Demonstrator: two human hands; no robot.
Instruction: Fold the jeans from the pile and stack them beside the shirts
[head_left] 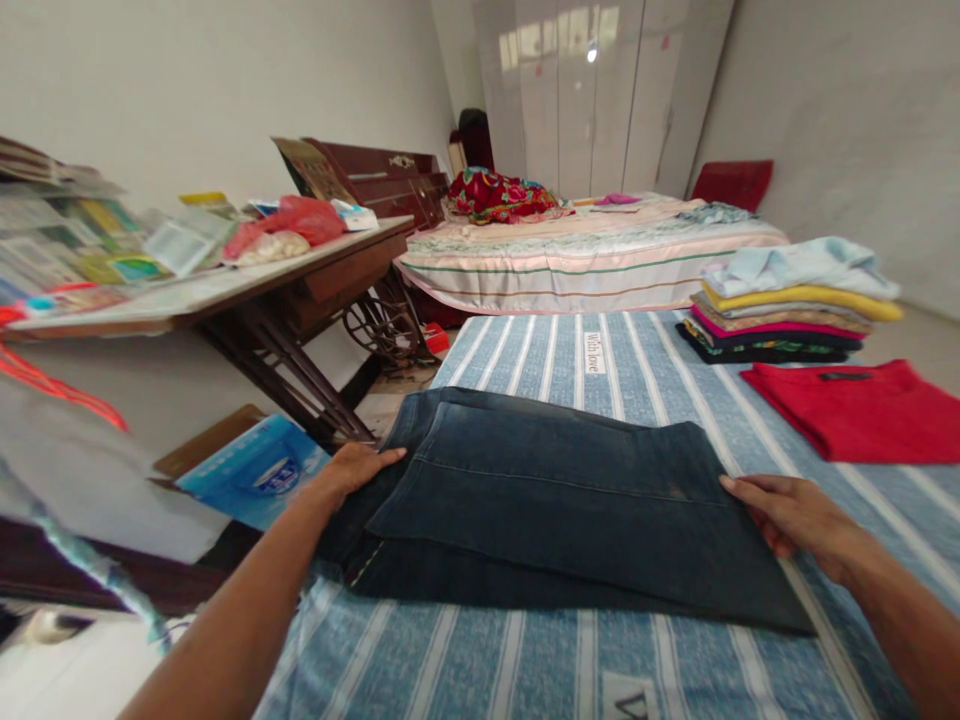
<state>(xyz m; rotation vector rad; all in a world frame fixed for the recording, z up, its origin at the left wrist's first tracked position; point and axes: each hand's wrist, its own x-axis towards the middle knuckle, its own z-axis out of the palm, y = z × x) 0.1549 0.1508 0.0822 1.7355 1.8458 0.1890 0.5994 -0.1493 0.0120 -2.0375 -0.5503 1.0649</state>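
Note:
Dark blue jeans (555, 500), folded over on themselves, lie lengthwise across the blue-and-white striped bed cover (517, 665). At their left end my left hand (365, 468) grips the edge, thumb on top and the other fingers hidden beneath the cloth. My right hand (784, 510) pinches the right edge between thumb and fingers. To the right lies a folded red garment (862, 410). Behind it stands a stack of folded clothes (795, 305) with a pale blue piece on top.
On the left, a sewing-machine table (300, 275) carries a red plastic bag (300, 222) and several packages. A blue box (255, 470) sits below it, beside the bed. Farther back is another bed (585, 265) with a red floral bundle (502, 193), before a glossy wardrobe (577, 120).

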